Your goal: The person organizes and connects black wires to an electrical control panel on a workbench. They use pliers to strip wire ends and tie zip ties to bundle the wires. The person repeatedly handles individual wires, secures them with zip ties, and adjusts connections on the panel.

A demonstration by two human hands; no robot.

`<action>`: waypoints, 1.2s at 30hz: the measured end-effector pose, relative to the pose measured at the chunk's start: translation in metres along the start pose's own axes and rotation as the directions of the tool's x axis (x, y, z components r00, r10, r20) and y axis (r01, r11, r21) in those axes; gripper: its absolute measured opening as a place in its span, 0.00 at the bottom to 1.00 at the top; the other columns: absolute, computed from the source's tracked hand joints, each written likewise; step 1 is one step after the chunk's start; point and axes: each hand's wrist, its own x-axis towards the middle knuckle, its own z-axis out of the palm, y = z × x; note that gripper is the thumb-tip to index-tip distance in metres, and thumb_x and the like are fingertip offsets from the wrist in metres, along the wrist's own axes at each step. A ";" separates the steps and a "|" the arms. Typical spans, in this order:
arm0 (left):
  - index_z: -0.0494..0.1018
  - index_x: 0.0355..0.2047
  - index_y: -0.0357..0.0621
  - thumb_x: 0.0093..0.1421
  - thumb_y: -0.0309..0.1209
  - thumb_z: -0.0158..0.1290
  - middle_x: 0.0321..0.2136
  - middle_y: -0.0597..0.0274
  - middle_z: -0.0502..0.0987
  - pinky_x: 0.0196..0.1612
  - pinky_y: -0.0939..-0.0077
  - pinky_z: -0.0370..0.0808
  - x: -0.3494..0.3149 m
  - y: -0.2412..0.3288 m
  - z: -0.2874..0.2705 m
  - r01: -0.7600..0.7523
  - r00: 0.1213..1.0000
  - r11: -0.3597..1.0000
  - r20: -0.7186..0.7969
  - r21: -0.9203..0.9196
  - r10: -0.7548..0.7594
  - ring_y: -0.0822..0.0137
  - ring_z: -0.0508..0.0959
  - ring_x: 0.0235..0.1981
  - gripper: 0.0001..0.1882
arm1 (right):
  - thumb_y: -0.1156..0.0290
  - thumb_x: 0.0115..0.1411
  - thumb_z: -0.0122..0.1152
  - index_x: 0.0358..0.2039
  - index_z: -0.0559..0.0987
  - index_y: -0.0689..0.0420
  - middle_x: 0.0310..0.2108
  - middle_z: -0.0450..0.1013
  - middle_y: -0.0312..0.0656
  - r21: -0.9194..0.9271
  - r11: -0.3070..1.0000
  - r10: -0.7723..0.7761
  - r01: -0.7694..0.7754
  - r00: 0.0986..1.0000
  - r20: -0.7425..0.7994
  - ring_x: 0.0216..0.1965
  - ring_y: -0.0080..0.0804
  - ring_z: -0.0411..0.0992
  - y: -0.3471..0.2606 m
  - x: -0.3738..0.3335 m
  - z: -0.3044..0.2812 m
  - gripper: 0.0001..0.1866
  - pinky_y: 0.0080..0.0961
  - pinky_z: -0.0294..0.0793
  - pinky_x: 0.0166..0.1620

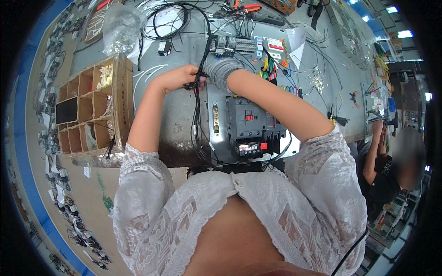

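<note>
My left hand [177, 77], bare, pinches a bundle of black wires [198, 115] that runs down the left side of a metal mounting plate [218, 129]. My right hand [222, 72], in a grey knit glove, presses against the same bundle right beside the left hand, above the plate. On the plate sit black contactors [246, 122] with red buttons and a brass terminal strip [215, 125]. Behind my hands stand more grey terminal blocks [239, 45]. The wire bundle loops up to the far bench.
A cardboard box with divided compartments [90, 108] stands at the left. Clear plastic bags [120, 25], white tubing, loose coloured wires and pliers [246, 8] lie on the grey bench. Another person [391, 165] sits at the right. Small parts line the floor at the left.
</note>
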 end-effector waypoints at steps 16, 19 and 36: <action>0.62 0.52 0.38 0.64 0.31 0.44 0.41 0.58 0.70 0.49 0.75 0.66 -0.023 0.038 0.041 -0.545 0.450 0.756 -0.634 0.363 0.629 0.70 0.71 0.43 0.18 | 0.58 0.61 0.51 0.44 0.72 0.59 0.25 0.72 0.42 0.412 0.856 -0.151 0.311 0.914 -0.377 0.24 0.28 0.71 -0.009 -0.037 -0.081 0.18 0.25 0.74 0.28; 0.64 0.46 0.36 0.66 0.28 0.39 0.25 0.66 0.68 0.34 0.79 0.71 -0.020 0.037 0.034 -0.567 0.316 0.759 -0.766 0.320 0.559 0.75 0.70 0.25 0.11 | 0.55 0.60 0.52 0.42 0.72 0.60 0.28 0.74 0.49 0.508 0.786 -0.090 0.353 0.878 -0.470 0.29 0.34 0.75 -0.021 -0.045 -0.076 0.20 0.29 0.74 0.34; 0.70 0.34 0.37 0.59 0.27 0.43 0.25 0.49 0.73 0.31 0.61 0.67 0.003 -0.011 0.011 0.176 0.917 0.799 -0.390 0.575 0.079 0.54 0.72 0.28 0.08 | 0.72 0.46 0.62 0.50 0.67 0.62 0.45 0.70 0.57 -0.020 1.000 -0.008 0.005 0.986 -0.166 0.47 0.48 0.71 -0.003 0.008 0.017 0.28 0.34 0.72 0.48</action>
